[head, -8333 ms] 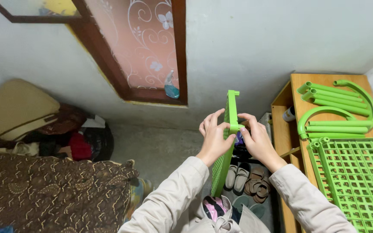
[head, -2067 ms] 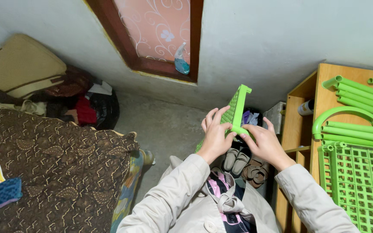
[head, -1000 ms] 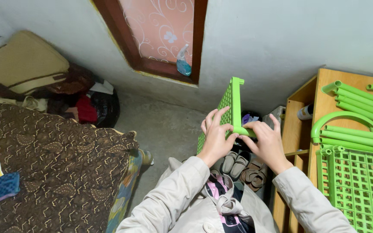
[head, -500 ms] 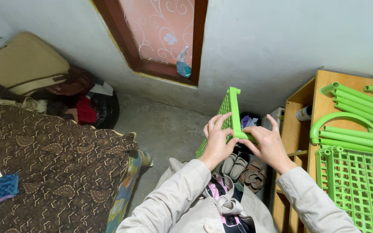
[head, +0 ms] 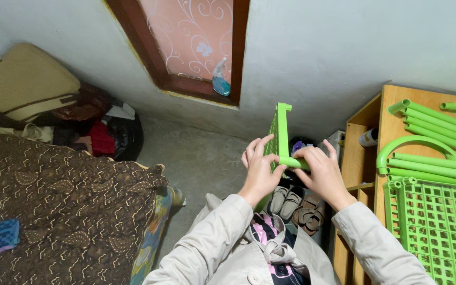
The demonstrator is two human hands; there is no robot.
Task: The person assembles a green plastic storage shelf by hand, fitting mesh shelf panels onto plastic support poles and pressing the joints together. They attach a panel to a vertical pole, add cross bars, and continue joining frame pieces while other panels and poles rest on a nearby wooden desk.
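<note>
Hands (head: pixel 291 174) around green grid panel (head: pixel 279 132)

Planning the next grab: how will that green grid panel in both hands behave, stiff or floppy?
The green grid panel probably stays stiff: held edge-on, its rim looks straight. Likely light, being open plastic lattice. The left hand and right hand pinch one corner, so it may twist.
</note>
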